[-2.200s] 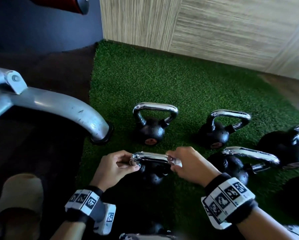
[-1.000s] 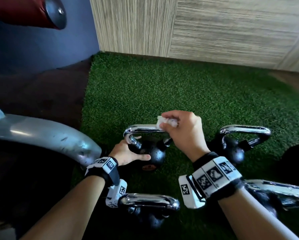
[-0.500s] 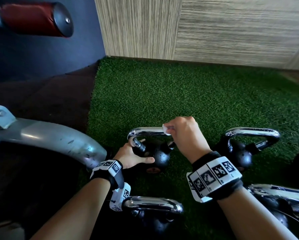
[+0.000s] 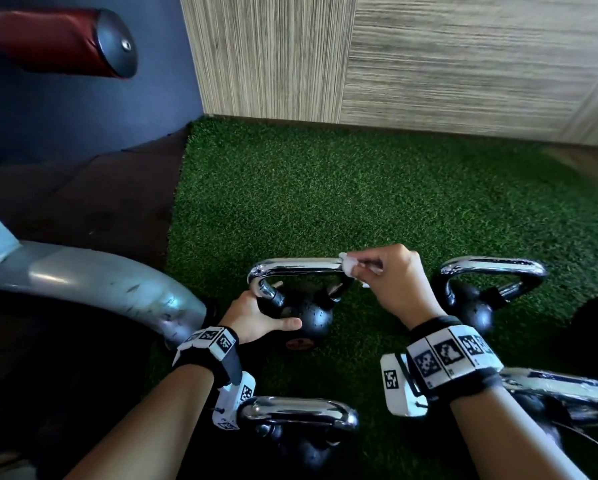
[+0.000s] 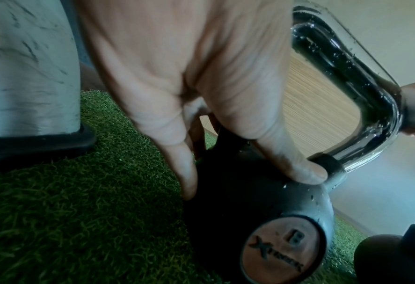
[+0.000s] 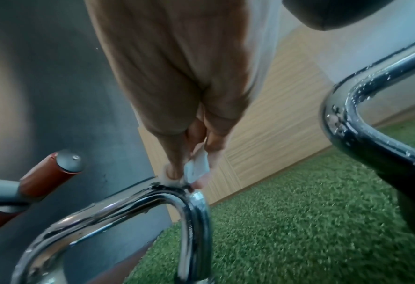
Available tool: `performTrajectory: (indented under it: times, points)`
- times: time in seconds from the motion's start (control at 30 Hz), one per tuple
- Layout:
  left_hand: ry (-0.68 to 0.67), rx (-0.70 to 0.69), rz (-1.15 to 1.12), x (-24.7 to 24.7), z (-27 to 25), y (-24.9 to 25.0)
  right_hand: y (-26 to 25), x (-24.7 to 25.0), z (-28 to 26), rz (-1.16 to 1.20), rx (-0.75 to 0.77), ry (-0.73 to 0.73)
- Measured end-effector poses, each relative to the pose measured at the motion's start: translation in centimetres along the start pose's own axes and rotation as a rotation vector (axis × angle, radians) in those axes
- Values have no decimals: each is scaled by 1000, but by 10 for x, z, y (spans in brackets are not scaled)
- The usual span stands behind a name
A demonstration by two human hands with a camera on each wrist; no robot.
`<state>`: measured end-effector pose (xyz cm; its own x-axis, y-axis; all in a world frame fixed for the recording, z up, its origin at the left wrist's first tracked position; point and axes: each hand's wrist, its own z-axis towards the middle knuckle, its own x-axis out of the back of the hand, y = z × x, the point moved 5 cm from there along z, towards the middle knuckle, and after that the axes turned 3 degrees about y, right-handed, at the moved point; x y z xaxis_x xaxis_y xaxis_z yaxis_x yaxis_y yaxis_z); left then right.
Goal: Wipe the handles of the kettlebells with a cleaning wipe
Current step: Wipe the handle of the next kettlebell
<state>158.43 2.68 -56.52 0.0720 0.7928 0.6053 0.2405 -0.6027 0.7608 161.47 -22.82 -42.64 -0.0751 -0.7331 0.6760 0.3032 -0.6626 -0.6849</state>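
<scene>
The right hand (image 4: 396,275) pinches a white wipe (image 4: 348,268) on the wet chrome handle (image 4: 297,266); the left hand (image 4: 256,318), fingers spread, grips the black kettlebell (image 4: 313,318) (marked 8).

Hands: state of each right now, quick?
Left hand: grips the black kettlebell by its body.
Right hand: pinches the cleaning wipe against its chrome handle.

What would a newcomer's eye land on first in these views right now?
The chrome handle of the middle kettlebell on the green turf, with the right hand pinching a white wipe at its right corner. The left hand grips the black ball below. A grey machine leg curves in at left.
</scene>
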Motion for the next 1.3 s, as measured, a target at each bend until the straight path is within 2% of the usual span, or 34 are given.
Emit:
performTrajectory:
  times: [0.07,0.2,0.27,0.37,0.43,0.53,0.7,0.8,0.87,0.93,1.07,1.13,1.23,1.3]
  points:
    - [5,-4,-8,-1,1,-1,8,2,9,-49,-18,-75]
    - [13,-13,-2,0,1,-3,24,-6,10,-245,-60,-324]
    - [3,-1,7,0,1,-3,33,-13,4,-211,-93,-281]
    - [-7,-14,1,-1,1,-3,47,-16,-4,38,-215,-91]
    - [-3,-21,-7,1,-1,-2,56,-24,-5,128,-261,-59]
    - [1,-7,9,2,-1,-2,64,-44,-8,76,-294,-136]
    - [13,46,68,2,-3,1,75,-59,-19,255,-385,-172]
    - [-4,48,155,0,-11,6,64,-50,-31,362,-428,-287]
    - [-36,56,192,2,-18,8,50,-38,-38,374,-404,-368]
    - [-32,72,237,16,-23,8,33,-21,-42,363,-335,-367]
    - [211,15,134,73,-36,20,-4,9,-41,397,-186,-252]
    - [244,-69,46,93,-51,45,-24,17,-39,403,-110,-194]
    - [187,-211,-220,104,-74,90,-55,19,-34,454,-16,-150]
    - [55,-238,-404,97,-85,112,-71,15,-32,477,33,-168]
